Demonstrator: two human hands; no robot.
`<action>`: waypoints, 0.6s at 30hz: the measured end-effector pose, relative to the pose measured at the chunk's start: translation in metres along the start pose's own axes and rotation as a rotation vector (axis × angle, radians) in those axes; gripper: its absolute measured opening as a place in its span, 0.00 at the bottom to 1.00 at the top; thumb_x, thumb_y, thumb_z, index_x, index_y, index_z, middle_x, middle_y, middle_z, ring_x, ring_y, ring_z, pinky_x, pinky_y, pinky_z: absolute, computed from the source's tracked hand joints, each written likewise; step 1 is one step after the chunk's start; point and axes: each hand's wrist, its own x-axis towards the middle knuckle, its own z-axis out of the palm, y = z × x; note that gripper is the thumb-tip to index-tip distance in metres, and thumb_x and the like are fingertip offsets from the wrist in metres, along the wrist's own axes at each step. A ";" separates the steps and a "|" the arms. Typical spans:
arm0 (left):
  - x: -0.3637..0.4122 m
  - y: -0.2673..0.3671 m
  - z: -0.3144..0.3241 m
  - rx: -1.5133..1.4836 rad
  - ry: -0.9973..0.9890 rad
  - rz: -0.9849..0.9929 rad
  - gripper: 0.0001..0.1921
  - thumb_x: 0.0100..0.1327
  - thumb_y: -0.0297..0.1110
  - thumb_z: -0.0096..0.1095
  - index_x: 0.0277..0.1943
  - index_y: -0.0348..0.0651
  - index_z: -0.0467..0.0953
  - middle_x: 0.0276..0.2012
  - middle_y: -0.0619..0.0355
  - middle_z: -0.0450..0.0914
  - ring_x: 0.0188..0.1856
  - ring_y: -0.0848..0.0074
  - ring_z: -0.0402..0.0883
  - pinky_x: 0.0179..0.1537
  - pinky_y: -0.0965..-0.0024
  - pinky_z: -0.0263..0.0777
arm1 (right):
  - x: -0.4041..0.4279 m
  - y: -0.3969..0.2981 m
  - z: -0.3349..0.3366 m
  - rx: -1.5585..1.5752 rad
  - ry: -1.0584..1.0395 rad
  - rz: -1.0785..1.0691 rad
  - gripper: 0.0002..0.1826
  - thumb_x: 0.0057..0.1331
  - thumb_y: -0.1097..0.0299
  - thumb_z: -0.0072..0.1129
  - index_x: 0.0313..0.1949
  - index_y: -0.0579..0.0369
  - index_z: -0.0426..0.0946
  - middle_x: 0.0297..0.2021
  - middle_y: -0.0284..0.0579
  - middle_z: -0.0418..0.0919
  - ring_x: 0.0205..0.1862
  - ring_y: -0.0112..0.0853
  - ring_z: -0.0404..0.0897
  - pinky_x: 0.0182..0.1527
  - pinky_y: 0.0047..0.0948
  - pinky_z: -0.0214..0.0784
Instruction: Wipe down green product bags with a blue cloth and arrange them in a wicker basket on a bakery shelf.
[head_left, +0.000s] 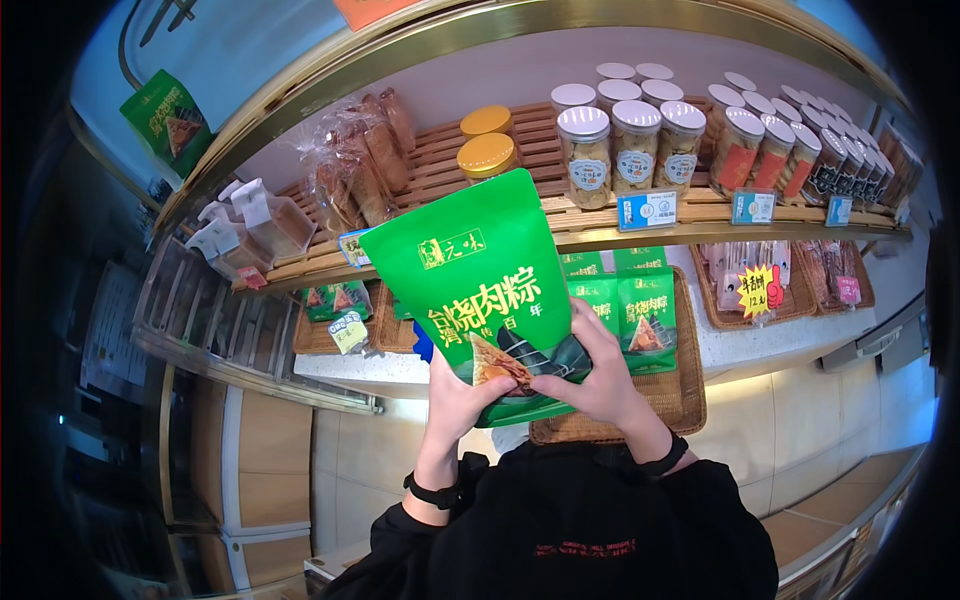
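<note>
A green pouch (480, 270) printed with a picture of a rice dumpling is held up in front of me, slightly tilted. My left hand (459, 394) grips its lower left part, the thumb over the printed dumpling. On the lower right side my right hand (600, 375) holds it the same way, the two thumb tips close together. Behind and to the right, similar green pouches (649, 322) stand in a brown woven basket (679, 397). The pouch hides the backs of my fingers in part and some of the shelf behind.
A slatted wooden shelf (525, 112) carries bagged bread (367, 165), yellow-lidded jars (487, 154) and several white-lidded jars (585, 157). Below it, more baskets (757, 319) of packets rest on a white counter (720, 337). Another green pouch (169, 124) stands at the upper left.
</note>
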 end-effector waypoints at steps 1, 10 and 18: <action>0.000 0.002 0.003 -0.014 0.018 -0.003 0.33 0.41 0.29 0.72 0.50 0.32 0.61 0.43 0.55 0.72 0.43 0.75 0.73 0.45 0.73 0.67 | 0.000 0.004 0.000 0.040 0.003 -0.001 0.29 0.46 0.56 0.67 0.44 0.59 0.70 0.47 0.58 0.67 0.54 0.49 0.64 0.52 0.39 0.59; -0.005 0.000 0.026 0.077 -0.006 -0.015 0.23 0.45 0.28 0.69 0.44 0.33 0.68 0.38 0.55 0.77 0.38 0.77 0.76 0.42 0.75 0.69 | -0.004 0.008 0.001 0.383 0.237 0.188 0.33 0.51 0.70 0.62 0.53 0.59 0.54 0.44 0.47 0.68 0.46 0.29 0.69 0.48 0.29 0.62; -0.008 -0.019 0.025 -0.037 0.031 -0.147 0.14 0.51 0.23 0.61 0.42 0.33 0.71 0.35 0.57 0.78 0.35 0.80 0.76 0.39 0.77 0.69 | -0.015 0.016 -0.012 0.311 0.151 0.300 0.14 0.52 0.70 0.61 0.38 0.63 0.74 0.31 0.41 0.78 0.33 0.23 0.75 0.38 0.23 0.67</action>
